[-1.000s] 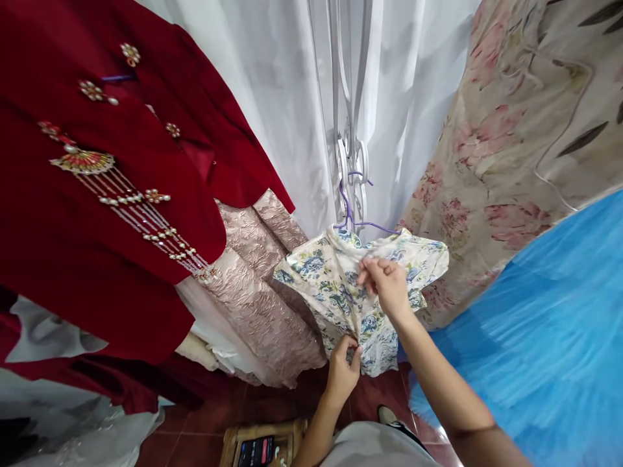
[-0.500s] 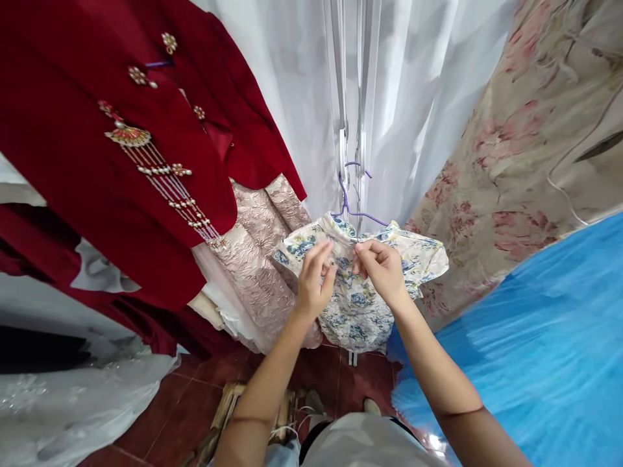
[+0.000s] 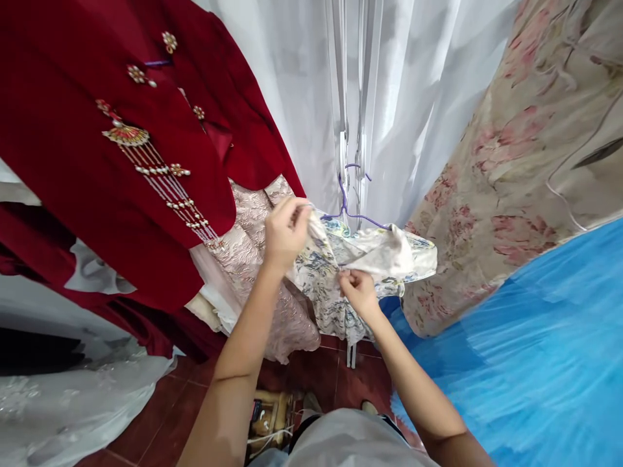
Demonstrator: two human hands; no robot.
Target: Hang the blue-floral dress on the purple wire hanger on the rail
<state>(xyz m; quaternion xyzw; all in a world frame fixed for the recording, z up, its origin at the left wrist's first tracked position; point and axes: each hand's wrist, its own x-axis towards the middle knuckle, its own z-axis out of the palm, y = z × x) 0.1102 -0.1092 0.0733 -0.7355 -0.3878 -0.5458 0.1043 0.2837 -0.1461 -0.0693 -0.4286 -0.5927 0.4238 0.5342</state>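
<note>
A short white blouse (image 3: 321, 279) with a blue and yellow floral print hangs on a purple hanger (image 3: 345, 206) in front of me. My left hand (image 3: 286, 232) is closed on the blouse's left shoulder edge and pulls it up and outward. Lower down, near the middle of the front, my right hand (image 3: 357, 288) pinches the front edge of the blouse. Its right front panel is folded over, showing the pale inner side. The purple hanger's right arm still sits under the right shoulder.
A red velvet jacket (image 3: 195, 162) with beaded brooches hangs at left, over a pink brocade garment (image 3: 287, 318). At right hang a floral cloth (image 3: 487, 194) and blue tulle (image 3: 525, 350). A white rack pole (image 3: 351, 355) stands ahead. A wooden stool (image 3: 277, 415) is by my feet.
My left hand has moved left and up, drawing the blouse's shoulder with it. My right hand has gone lower and slightly left, and the right front panel has turned over.
</note>
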